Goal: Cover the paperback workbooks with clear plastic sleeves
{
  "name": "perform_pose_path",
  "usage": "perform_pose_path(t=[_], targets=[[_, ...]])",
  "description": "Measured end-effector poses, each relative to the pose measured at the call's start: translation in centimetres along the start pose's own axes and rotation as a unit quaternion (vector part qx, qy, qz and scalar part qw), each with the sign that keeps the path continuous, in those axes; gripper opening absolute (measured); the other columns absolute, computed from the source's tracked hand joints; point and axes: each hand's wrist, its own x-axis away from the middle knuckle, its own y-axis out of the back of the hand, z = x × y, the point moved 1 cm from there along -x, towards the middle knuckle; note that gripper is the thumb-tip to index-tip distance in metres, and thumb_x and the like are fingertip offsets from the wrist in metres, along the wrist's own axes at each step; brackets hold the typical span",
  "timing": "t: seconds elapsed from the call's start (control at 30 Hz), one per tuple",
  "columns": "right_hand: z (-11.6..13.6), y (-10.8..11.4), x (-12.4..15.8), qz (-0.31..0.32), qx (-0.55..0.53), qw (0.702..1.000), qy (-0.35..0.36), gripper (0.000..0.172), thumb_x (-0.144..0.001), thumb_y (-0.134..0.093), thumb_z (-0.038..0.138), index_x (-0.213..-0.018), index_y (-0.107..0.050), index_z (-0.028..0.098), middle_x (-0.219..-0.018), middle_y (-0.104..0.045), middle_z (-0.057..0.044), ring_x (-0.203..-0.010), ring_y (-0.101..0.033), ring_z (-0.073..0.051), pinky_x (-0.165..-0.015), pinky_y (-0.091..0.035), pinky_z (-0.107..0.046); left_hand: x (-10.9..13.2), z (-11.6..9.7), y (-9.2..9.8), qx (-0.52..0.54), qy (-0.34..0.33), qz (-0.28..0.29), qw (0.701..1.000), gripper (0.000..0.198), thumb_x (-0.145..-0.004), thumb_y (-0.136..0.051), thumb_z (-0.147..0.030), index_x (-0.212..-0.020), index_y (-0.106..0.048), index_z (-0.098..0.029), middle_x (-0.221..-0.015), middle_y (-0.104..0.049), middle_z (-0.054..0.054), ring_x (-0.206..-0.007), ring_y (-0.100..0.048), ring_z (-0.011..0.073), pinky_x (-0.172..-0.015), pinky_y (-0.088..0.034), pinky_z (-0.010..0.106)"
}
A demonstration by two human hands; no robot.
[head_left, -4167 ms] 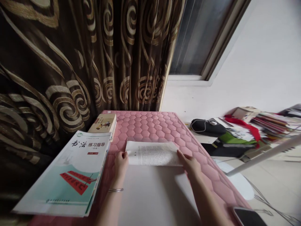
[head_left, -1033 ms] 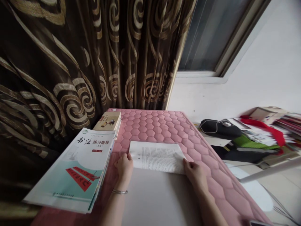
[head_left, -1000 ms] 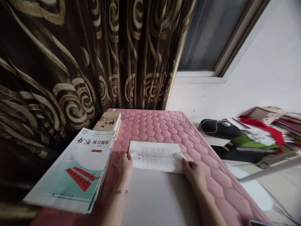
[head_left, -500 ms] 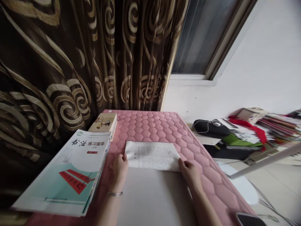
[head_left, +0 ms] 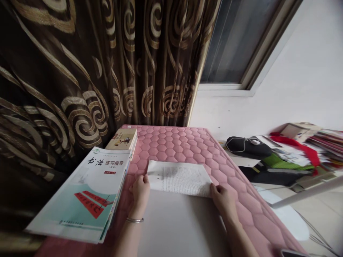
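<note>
A grey-white sheet or cover (head_left: 182, 221) lies in front of me on the pink quilted surface (head_left: 174, 142), and a printed page (head_left: 179, 176) shows beyond its far edge. My left hand (head_left: 140, 191) pinches the left side where page and cover meet, a silver bracelet round its wrist. On the right side, my right hand (head_left: 223, 200) grips the same edge between thumb and fingers. Left of my left hand is a stack topped by a white and teal booklet (head_left: 80, 192), with a smaller tan book (head_left: 123, 139) behind it.
A patterned dark curtain (head_left: 93, 71) hangs behind and to the left. At the right are a black pouch (head_left: 248, 147) with a white cable, a red cloth (head_left: 297, 144), papers and a grey bar (head_left: 308, 192). A phone-like object (head_left: 292, 253) lies at the bottom right edge.
The whole view has shifted, so things appear slightly further right. Both hands keep their hold at the sides of the page and cover.
</note>
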Motion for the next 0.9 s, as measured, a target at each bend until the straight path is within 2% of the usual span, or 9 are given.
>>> perform_pose_path(t=[0.13, 0.27, 0.37, 0.53, 0.7, 0.9], targets=[[0.2, -0.1, 0.1, 0.024, 0.022, 0.999, -0.017, 0.036, -0.083, -0.036, 0.041, -0.06, -0.054, 0.021, -0.066, -0.067, -0.014, -0.067, -0.063, -0.025, -0.059, -0.041, -0.03, 0.2, -0.4, -0.2, -0.017, 0.009, 0.001, 1.0, 0.036, -0.099, -0.038, -0.033, -0.098, -0.068, -0.014, -0.101, -0.074, 0.016, -0.097, -0.068, 0.0286, -0.069, -0.036, 0.033], [0.6, 0.1, 0.3, 0.043, 0.059, 0.997, -0.031, 0.036, -0.086, -0.035, 0.038, -0.064, -0.056, 0.02, -0.074, -0.069, -0.015, -0.071, -0.064, -0.025, -0.061, -0.042, -0.029, -0.1, -0.2, -0.2, 0.013, 0.005, 0.006, 1.0, 0.034, -0.097, -0.039, -0.031, -0.096, -0.068, -0.014, -0.101, -0.074, 0.016, -0.095, -0.069, 0.0263, -0.071, -0.036, 0.032], [0.7, 0.5, 0.5, 0.052, 0.058, 0.997, -0.027, 0.034, -0.084, -0.037, 0.037, -0.061, -0.056, 0.021, -0.069, -0.067, -0.012, -0.069, -0.062, -0.023, -0.06, -0.041, -0.028, -0.2, 0.1, -0.1, 0.04, 0.008, 0.023, 0.999, 0.031, -0.095, -0.045, -0.034, -0.092, -0.069, -0.015, -0.095, -0.075, 0.013, -0.09, -0.069, 0.0252, -0.069, -0.035, 0.031], [0.4, 1.0, 0.3, 0.045, 0.036, 0.998, -0.024, 0.031, -0.079, -0.043, 0.037, -0.053, -0.052, 0.022, -0.057, -0.062, -0.008, -0.063, -0.059, -0.022, -0.059, -0.04, -0.028, 0.0, -0.2, -0.1, 0.018, -0.004, 0.002, 1.0, 0.033, -0.097, -0.043, -0.034, -0.09, -0.069, -0.015, -0.096, -0.075, 0.014, -0.092, -0.069, 0.0261, -0.067, -0.033, 0.031], [0.0, 1.0, -0.1, 0.05, 0.005, 0.998, -0.036, 0.029, -0.074, -0.045, 0.036, -0.048, -0.048, 0.023, -0.054, -0.062, -0.008, -0.061, -0.058, -0.021, -0.057, -0.038, -0.028, 0.0, -0.6, -0.1, -0.002, -0.012, 0.009, 1.0, 0.035, -0.098, -0.042, -0.037, -0.092, -0.07, -0.015, -0.094, -0.075, 0.015, -0.093, -0.069, 0.0269, -0.068, -0.034, 0.031], [-0.3, 0.9, -0.3, 0.044, -0.035, 0.998, -0.039, 0.029, -0.07, -0.045, 0.041, -0.048, -0.05, 0.023, -0.051, -0.06, -0.007, -0.058, -0.056, -0.021, -0.054, -0.037, -0.028, -0.5, 0.1, -0.3, 0.011, -0.014, 0.014, 1.0, 0.038, -0.097, -0.042, -0.037, -0.087, -0.071, -0.015, -0.095, -0.075, 0.015, -0.089, -0.069, 0.0256, -0.066, -0.034, 0.03]])
